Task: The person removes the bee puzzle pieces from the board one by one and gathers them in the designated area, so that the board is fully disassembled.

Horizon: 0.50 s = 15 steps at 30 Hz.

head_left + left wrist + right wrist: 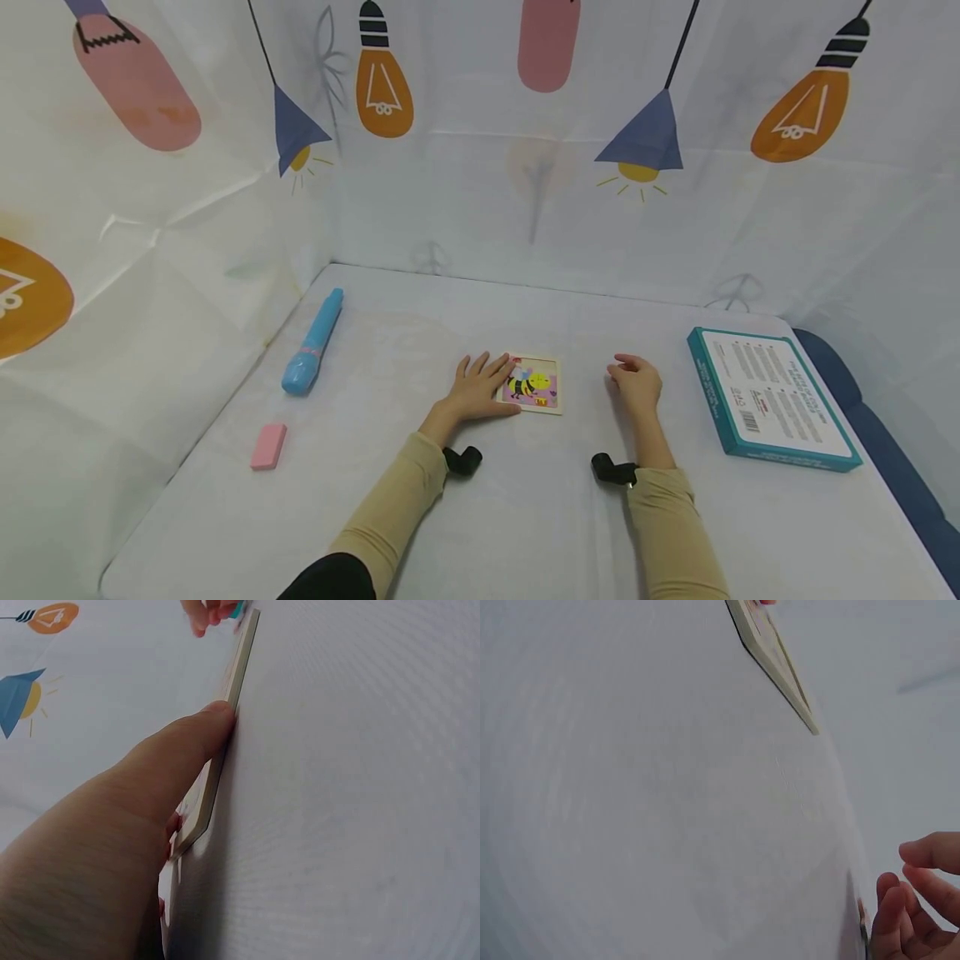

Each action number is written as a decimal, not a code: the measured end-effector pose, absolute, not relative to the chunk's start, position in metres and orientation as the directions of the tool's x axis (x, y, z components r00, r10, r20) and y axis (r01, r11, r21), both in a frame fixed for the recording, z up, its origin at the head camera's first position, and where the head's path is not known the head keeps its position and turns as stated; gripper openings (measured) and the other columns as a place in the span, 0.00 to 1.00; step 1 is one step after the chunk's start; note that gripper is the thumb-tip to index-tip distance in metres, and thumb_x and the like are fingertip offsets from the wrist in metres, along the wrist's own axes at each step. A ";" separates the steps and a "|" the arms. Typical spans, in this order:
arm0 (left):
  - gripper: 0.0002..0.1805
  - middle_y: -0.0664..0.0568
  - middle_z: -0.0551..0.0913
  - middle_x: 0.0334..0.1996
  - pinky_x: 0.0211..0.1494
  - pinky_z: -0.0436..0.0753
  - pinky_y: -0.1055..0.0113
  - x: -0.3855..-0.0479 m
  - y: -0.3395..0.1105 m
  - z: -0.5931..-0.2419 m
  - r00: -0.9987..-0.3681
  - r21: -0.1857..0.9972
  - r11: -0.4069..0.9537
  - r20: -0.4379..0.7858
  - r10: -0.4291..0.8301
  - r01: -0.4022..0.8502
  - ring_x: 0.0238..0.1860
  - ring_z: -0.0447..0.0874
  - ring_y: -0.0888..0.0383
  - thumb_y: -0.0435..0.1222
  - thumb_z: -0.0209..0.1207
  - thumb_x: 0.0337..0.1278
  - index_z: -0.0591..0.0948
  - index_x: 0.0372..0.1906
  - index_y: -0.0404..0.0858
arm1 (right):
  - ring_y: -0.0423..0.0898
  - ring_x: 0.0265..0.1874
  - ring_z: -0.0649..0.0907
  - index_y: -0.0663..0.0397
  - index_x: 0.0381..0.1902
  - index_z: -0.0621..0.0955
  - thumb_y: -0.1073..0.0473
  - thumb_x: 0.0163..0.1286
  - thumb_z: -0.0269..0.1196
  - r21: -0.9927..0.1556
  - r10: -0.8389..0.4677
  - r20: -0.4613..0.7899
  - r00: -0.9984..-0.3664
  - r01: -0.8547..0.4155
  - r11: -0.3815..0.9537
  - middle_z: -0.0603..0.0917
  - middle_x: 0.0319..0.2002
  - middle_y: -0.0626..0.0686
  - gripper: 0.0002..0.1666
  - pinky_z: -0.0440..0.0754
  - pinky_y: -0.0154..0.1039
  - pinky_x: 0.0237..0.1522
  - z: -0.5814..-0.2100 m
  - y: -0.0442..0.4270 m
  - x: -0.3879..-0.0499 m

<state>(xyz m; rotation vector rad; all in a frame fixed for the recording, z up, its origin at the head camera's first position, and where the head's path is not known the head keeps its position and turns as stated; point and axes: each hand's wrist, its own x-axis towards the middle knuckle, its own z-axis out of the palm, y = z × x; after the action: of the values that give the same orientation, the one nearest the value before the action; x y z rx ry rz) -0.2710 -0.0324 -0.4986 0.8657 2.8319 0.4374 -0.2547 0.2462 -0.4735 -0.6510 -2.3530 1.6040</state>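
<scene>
My left hand [480, 390] rests on the left side of the bee picture [536, 385], fingers spread, thumb against its near edge; I touch it without clenching, and it lies on the table [517, 525]. My right hand [637, 387] is to the right of the picture, apart from it, fingers loosely bent and grasping nothing. As I judge it, a sideways push from my left could slide the picture, since nothing braces its right side; leaning hard on that one edge might tip it. My spread fingers also hide a corner, so I could nudge something there unnoticed. I count one bee picture, one blue stick [313, 346] left of it and farther off, one pink block [268, 447] left of it and nearer me, one box [772, 392] to its right, and two hands
</scene>
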 end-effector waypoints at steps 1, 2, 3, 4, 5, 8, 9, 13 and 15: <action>0.47 0.56 0.47 0.73 0.69 0.37 0.45 -0.271 -0.033 -0.499 -0.822 0.317 0.791 -0.056 0.566 0.523 0.73 0.39 0.47 0.63 0.52 0.51 0.52 0.72 0.48 | 0.32 0.20 0.76 0.66 0.50 0.78 0.65 0.61 0.61 -0.925 0.463 -0.063 -0.884 0.226 0.305 0.76 0.31 0.53 0.19 0.74 0.22 0.22 -0.474 0.243 -0.256; 0.47 0.56 0.46 0.73 0.69 0.37 0.45 -0.271 -0.033 -0.499 -0.822 0.316 0.791 -0.056 0.567 0.524 0.73 0.39 0.48 0.63 0.52 0.51 0.52 0.72 0.48 | 0.32 0.20 0.75 0.66 0.50 0.78 0.65 0.60 0.61 -0.927 0.454 -0.063 -0.889 0.222 0.304 0.76 0.32 0.53 0.19 0.74 0.22 0.23 -0.475 0.240 -0.257; 0.47 0.56 0.46 0.73 0.69 0.37 0.45 -0.271 -0.033 -0.499 -0.822 0.316 0.791 -0.056 0.567 0.524 0.73 0.39 0.48 0.63 0.52 0.51 0.52 0.73 0.48 | 0.32 0.21 0.76 0.65 0.50 0.78 0.65 0.61 0.61 -0.925 0.443 -0.067 -0.894 0.222 0.307 0.76 0.32 0.53 0.19 0.74 0.22 0.23 -0.475 0.236 -0.258; 0.47 0.55 0.45 0.73 0.69 0.37 0.45 -0.271 -0.033 -0.499 -0.822 0.313 0.791 -0.057 0.567 0.525 0.73 0.39 0.48 0.63 0.52 0.51 0.52 0.73 0.48 | 0.34 0.22 0.76 0.64 0.51 0.78 0.64 0.61 0.61 -0.924 0.434 -0.071 -0.898 0.223 0.311 0.76 0.33 0.54 0.19 0.74 0.22 0.23 -0.476 0.232 -0.260; 0.47 0.55 0.45 0.73 0.69 0.37 0.45 -0.271 -0.033 -0.499 -0.822 0.311 0.792 -0.058 0.567 0.525 0.73 0.39 0.48 0.63 0.52 0.51 0.52 0.73 0.48 | 0.35 0.23 0.77 0.64 0.51 0.78 0.63 0.62 0.61 -0.922 0.424 -0.070 -0.903 0.221 0.319 0.76 0.34 0.55 0.19 0.74 0.23 0.23 -0.476 0.229 -0.261; 0.47 0.53 0.43 0.74 0.69 0.37 0.45 -0.271 -0.033 -0.499 -0.823 0.302 0.797 -0.063 0.564 0.523 0.73 0.38 0.48 0.64 0.52 0.51 0.52 0.73 0.49 | 0.40 0.26 0.78 0.61 0.51 0.79 0.61 0.63 0.60 -0.913 0.406 -0.079 -0.910 0.229 0.337 0.77 0.38 0.57 0.19 0.74 0.23 0.23 -0.477 0.218 -0.264; 0.47 0.52 0.43 0.74 0.69 0.37 0.45 -0.272 -0.033 -0.499 -0.824 0.300 0.799 -0.065 0.563 0.522 0.73 0.38 0.48 0.64 0.52 0.51 0.52 0.73 0.49 | 0.41 0.28 0.79 0.61 0.51 0.79 0.61 0.63 0.60 -0.911 0.400 -0.084 -0.913 0.233 0.341 0.77 0.39 0.57 0.19 0.74 0.23 0.23 -0.477 0.215 -0.265; 0.47 0.50 0.44 0.73 0.69 0.37 0.45 -0.272 -0.033 -0.498 -0.826 0.297 0.802 -0.067 0.559 0.519 0.73 0.39 0.48 0.64 0.52 0.51 0.52 0.73 0.49 | 0.45 0.30 0.79 0.59 0.52 0.78 0.60 0.63 0.60 -0.908 0.375 -0.105 -0.921 0.243 0.342 0.77 0.40 0.57 0.19 0.74 0.24 0.24 -0.475 0.203 -0.268; 0.47 0.49 0.45 0.73 0.69 0.38 0.45 -0.271 -0.033 -0.498 -0.826 0.296 0.802 -0.066 0.559 0.519 0.73 0.39 0.48 0.64 0.52 0.51 0.52 0.72 0.49 | 0.46 0.30 0.79 0.60 0.51 0.78 0.60 0.63 0.60 -0.910 0.361 -0.105 -0.927 0.235 0.340 0.77 0.40 0.57 0.18 0.74 0.25 0.25 -0.474 0.197 -0.269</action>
<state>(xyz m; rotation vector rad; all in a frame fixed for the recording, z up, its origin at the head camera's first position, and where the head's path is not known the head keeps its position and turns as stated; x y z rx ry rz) -0.2710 -0.0330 -0.4978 0.8544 2.8378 0.4018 -0.2686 0.1972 -0.4738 -0.5536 -2.4751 1.6504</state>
